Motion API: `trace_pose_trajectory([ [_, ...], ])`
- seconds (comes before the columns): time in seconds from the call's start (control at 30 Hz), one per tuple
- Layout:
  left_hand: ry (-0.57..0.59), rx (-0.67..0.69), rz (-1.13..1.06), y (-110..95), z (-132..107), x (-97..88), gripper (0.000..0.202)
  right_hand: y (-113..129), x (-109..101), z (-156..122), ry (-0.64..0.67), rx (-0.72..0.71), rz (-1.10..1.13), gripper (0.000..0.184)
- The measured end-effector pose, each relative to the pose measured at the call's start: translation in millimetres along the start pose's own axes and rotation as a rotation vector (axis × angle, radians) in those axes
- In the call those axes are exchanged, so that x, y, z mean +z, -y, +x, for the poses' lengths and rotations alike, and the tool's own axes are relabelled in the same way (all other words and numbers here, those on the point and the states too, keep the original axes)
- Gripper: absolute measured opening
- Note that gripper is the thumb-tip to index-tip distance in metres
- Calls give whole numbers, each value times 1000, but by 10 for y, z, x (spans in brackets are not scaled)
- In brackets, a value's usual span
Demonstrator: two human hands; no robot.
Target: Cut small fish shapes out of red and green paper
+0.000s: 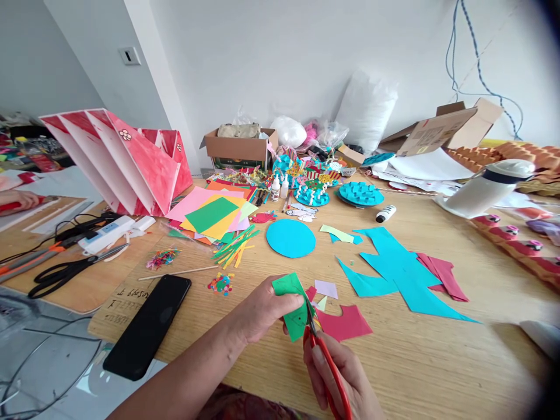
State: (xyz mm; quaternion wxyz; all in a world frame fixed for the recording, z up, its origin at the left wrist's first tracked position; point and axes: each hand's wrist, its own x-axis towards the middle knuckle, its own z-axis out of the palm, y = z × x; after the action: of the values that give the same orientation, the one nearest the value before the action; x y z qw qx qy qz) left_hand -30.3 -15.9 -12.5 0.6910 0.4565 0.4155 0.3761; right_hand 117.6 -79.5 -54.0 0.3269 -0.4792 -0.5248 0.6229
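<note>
Near the table's front edge my left hand [266, 309] pinches a small piece of green paper [289, 286] that bears faint drawn lines. My right hand [339, 373] is closed round the red handles of a pair of scissors [331, 364]. The dark blades meet the green paper's right edge. Just beyond lie a dark pink paper scrap [345, 322] and a pale lilac scrap [326, 288]. A blue paper circle [291, 238] rests flat farther up the table, with cut blue paper offcuts [389, 268] to its right.
A black phone [149, 324] lies at the left front edge. Coloured paper sheets [212, 214] are stacked behind it, near a red-and-white rack [126, 163]. Black scissors [65, 271] lie farther left. At right stands a white bottle [490, 186]. Another person's hand [20, 201] shows at far left.
</note>
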Motion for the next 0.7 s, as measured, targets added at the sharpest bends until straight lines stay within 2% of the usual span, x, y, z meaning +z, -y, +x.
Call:
trace_pose_trajectory([
  [0.37, 42, 66, -28, 46, -4, 15, 19, -83, 37, 24, -74, -79, 18, 45],
  [0.7, 27, 40, 39, -17, 0, 47, 15, -29, -43, -7, 8, -29, -36, 43],
])
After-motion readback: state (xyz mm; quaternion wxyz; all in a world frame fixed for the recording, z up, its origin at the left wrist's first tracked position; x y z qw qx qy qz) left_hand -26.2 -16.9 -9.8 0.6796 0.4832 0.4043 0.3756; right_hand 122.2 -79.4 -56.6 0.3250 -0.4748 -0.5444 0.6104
